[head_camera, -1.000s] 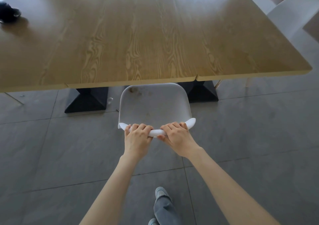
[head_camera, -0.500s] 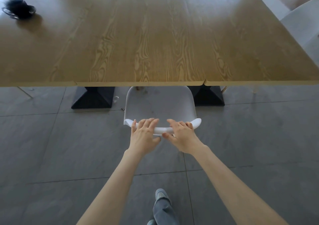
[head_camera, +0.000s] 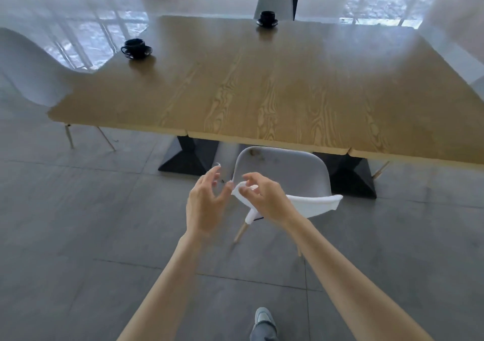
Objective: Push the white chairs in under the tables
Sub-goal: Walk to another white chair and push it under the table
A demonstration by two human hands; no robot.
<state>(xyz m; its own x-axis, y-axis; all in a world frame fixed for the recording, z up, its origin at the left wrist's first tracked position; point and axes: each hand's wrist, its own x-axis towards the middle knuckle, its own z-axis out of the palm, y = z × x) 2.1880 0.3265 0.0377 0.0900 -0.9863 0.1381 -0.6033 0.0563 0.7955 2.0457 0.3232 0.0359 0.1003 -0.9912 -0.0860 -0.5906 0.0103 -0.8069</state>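
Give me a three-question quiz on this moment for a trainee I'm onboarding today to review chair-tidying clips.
1. True or false: both hands grip the backrest of the white chair.
2. How many black cups on saucers stand on the wooden table?
3. Which part of the near chair lies under the table edge: A) its front, B) its backrest, C) nothing?

Key:
1. False. The left hand and the right hand are open, fingers loosely curled, in front of the backrest without clasping it.
2. Two: the nearer cup towards the left and the far cup at the far edge.
3. A.
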